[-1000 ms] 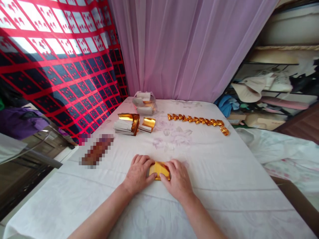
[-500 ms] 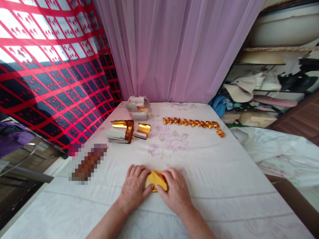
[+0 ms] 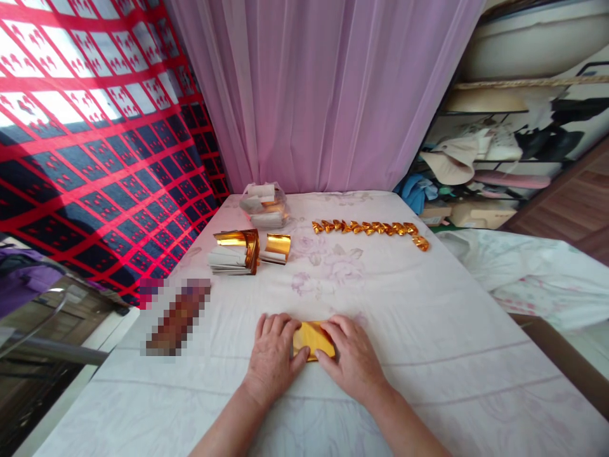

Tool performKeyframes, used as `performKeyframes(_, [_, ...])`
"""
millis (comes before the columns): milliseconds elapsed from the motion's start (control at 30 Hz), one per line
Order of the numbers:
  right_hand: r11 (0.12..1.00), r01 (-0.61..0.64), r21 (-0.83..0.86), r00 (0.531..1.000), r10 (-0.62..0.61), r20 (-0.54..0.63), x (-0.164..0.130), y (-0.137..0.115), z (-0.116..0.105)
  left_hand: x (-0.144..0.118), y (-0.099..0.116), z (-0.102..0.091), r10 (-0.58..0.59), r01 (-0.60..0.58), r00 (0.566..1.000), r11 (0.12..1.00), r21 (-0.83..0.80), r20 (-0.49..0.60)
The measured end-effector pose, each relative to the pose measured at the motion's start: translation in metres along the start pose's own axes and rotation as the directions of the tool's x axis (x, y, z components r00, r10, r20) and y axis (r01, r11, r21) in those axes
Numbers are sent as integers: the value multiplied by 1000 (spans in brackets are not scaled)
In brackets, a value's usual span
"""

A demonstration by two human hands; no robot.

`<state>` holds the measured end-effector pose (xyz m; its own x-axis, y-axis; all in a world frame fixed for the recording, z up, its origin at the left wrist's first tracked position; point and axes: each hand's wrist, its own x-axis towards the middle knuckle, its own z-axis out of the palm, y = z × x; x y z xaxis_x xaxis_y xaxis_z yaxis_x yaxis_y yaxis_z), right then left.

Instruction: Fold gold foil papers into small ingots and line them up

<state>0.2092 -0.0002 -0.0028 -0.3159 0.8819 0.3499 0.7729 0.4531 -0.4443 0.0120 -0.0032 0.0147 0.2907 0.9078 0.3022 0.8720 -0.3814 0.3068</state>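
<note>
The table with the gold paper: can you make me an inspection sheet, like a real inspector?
Surface: pale flowered cloth.
Job's things: gold paper on the cloth; farther back, a paper stack and a row of folded gold pieces.
Clutter: clear bag of papers; pixelated item.
Grip: left hand and right hand on opposite ends of the gold paper.
Cables: nothing seen.
Surroundings: purple curtain, red-patterned fabric, loaded shelves.

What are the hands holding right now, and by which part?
A gold foil piece, held down on the tablecloth by both ends: the left hand at its left end, the right hand at its right.
</note>
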Motion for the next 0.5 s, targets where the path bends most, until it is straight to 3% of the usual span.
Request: performKeyframes(500, [999, 14, -39, 1000, -14, -8, 0, -3, -3, 0, -1, 0, 26, -26, 1000, 1000, 12, -15])
